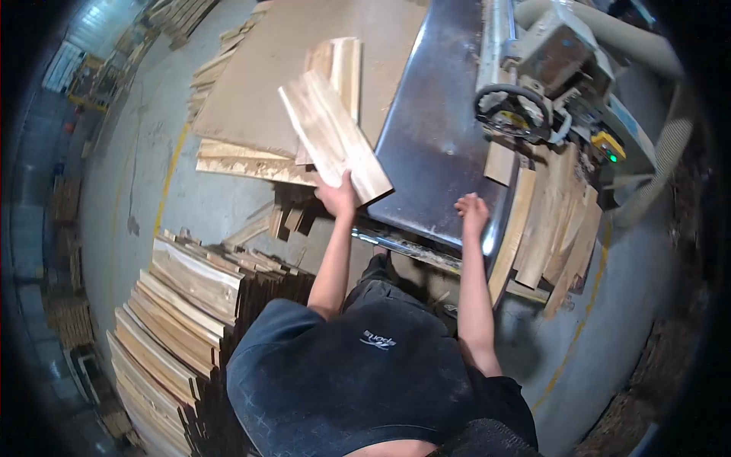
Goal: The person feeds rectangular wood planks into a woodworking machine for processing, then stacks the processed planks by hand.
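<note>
My left hand (335,196) grips the near end of a pale wooden board (335,133), with the thumb on top and the fingers at its left edge. The board slants over a brown sheet (266,84) and the left edge of a dark metal machine table (434,145). Partly covered by it, another board (347,76) lies on the sheet beside a more reddish one (320,58). Above the right part of the metal table is my right hand (473,213), its fingers curled in and nothing visible in them.
A machine head with a black handwheel (513,110) stands over the table's far right. Several boards (556,213) lie along the right side, near a yellow control box (608,147) with a green light. Tall stacks of boards (179,320) stand on the floor at the left.
</note>
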A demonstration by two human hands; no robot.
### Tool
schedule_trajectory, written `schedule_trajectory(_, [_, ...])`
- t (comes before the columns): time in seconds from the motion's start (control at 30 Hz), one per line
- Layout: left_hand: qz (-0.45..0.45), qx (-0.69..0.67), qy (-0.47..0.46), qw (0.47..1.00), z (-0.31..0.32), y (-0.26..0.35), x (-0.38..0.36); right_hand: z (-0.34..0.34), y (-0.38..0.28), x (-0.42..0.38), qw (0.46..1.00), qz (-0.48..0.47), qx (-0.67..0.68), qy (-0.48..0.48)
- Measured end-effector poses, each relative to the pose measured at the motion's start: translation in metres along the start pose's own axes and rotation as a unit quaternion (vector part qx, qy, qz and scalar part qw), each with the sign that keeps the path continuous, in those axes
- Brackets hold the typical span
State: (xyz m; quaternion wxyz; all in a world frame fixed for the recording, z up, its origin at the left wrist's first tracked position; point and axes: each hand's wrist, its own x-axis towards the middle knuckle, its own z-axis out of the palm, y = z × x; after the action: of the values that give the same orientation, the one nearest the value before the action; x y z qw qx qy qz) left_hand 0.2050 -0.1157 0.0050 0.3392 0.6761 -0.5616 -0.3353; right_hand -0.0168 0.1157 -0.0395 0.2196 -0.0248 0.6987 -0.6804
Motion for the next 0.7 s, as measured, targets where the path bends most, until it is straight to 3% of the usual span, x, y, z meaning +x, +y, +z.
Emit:
schedule_trajectory(0.03, [0.058, -0.148, -0.03, 0.987, 0.011, -0.043, 0.005, -0.003, 0.008, -0.011, 0.999, 0.012, 0.019, -0.025])
schedule_trajectory(0.07, [0.13, -0.104, -0.083, 0.983, 0.004, -0.055, 0.002, -0.005, 0.011, -0.028, 0.998, 0.03, 0.028, -0.038])
schedule_trajectory(0.13, [0.12, -0.211, -0.141, 0.96, -0.01, -0.057, -0.027, -0.014, 0.014, -0.064, 0.995, 0.03, 0.031, -0.088])
schedule_trajectory(0.2, [0.129, -0.199, -0.182, 0.954, -0.03, -0.065, -0.058, -0.026, 0.025, -0.097, 0.986, 0.076, 0.045, -0.142])
schedule_trajectory(0.23, [0.13, -0.19, -0.213, 0.949, -0.038, -0.069, -0.074, -0.033, 0.031, -0.113, 0.978, 0.149, 0.009, -0.142])
schedule_trajectory(0.27, [0.11, -0.2, -0.249, 0.941, -0.045, -0.075, -0.093, -0.038, 0.039, -0.13, 0.979, 0.115, -0.019, -0.168])
schedule_trajectory(0.33, [0.109, -0.201, -0.282, 0.932, -0.061, -0.072, -0.135, -0.05, 0.048, -0.164, 0.97, 0.159, 0.0, -0.183])
schedule_trajectory(0.4, [0.108, -0.122, -0.347, 0.924, -0.062, -0.095, -0.157, -0.066, 0.04, -0.198, 0.972, 0.124, -0.041, -0.194])
schedule_trajectory(0.43, [0.102, -0.131, -0.375, 0.912, -0.059, -0.104, -0.171, -0.075, 0.045, -0.208, 0.967, 0.135, 0.005, -0.215])
schedule_trajectory(0.47, [0.126, -0.164, -0.365, 0.908, -0.052, -0.114, -0.186, -0.081, 0.048, -0.216, 0.965, 0.138, 0.004, -0.221])
schedule_trajectory(0.53, [0.216, -0.058, -0.39, 0.893, -0.059, -0.1, -0.202, -0.094, 0.05, -0.235, 0.978, 0.121, 0.038, -0.168])
schedule_trajectory(0.57, [0.215, -0.054, -0.396, 0.891, -0.063, -0.09, -0.202, -0.105, 0.05, -0.239, 0.972, 0.167, 0.054, -0.159])
schedule_trajectory(0.63, [0.226, 0.114, -0.512, 0.821, -0.061, -0.061, -0.203, -0.114, 0.049, -0.247, 0.966, 0.187, 0.137, -0.112])
schedule_trajectory(0.7, [0.234, 0.183, -0.547, 0.782, -0.051, -0.035, -0.199, -0.116, 0.051, -0.253, 0.963, 0.201, 0.163, -0.076])
